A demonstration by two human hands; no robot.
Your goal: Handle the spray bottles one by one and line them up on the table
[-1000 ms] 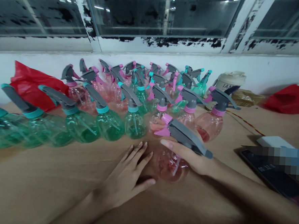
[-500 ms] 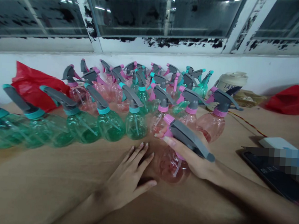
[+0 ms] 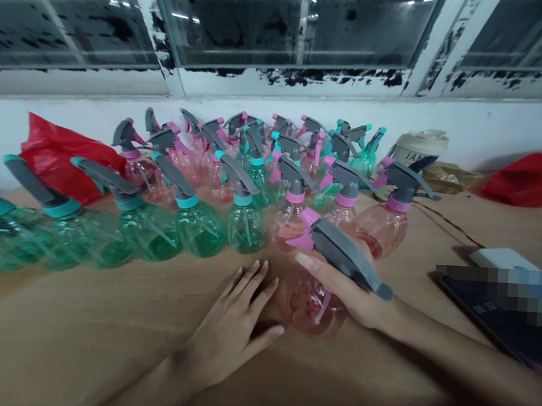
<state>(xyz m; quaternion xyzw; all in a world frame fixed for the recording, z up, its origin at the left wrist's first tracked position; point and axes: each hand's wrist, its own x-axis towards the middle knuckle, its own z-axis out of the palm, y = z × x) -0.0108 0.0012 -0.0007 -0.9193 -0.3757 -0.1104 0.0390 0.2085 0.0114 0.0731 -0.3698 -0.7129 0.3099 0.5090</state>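
My right hand [image 3: 343, 287] grips the grey spray head [image 3: 341, 253] of a pink spray bottle [image 3: 313, 303] that stands on the wooden table [image 3: 84, 332]. The fingers wrap round the neck under the pink trigger. My left hand [image 3: 233, 329] lies flat on the table just left of that bottle, fingers spread, thumb near its base. Behind them stand several green spray bottles [image 3: 196, 220] and pink ones [image 3: 382, 222] in rows reaching back to the wall.
A red plastic bag [image 3: 56, 153] lies at the back left and another red bag [image 3: 527, 179] at the back right. A cream tub [image 3: 419, 148] sits by the wall. A dark phone [image 3: 498, 315] and a white box [image 3: 499, 258] lie at the right.
The pink bottle in my right hand has shifted slightly right and down. My left hand has stayed flat in place.
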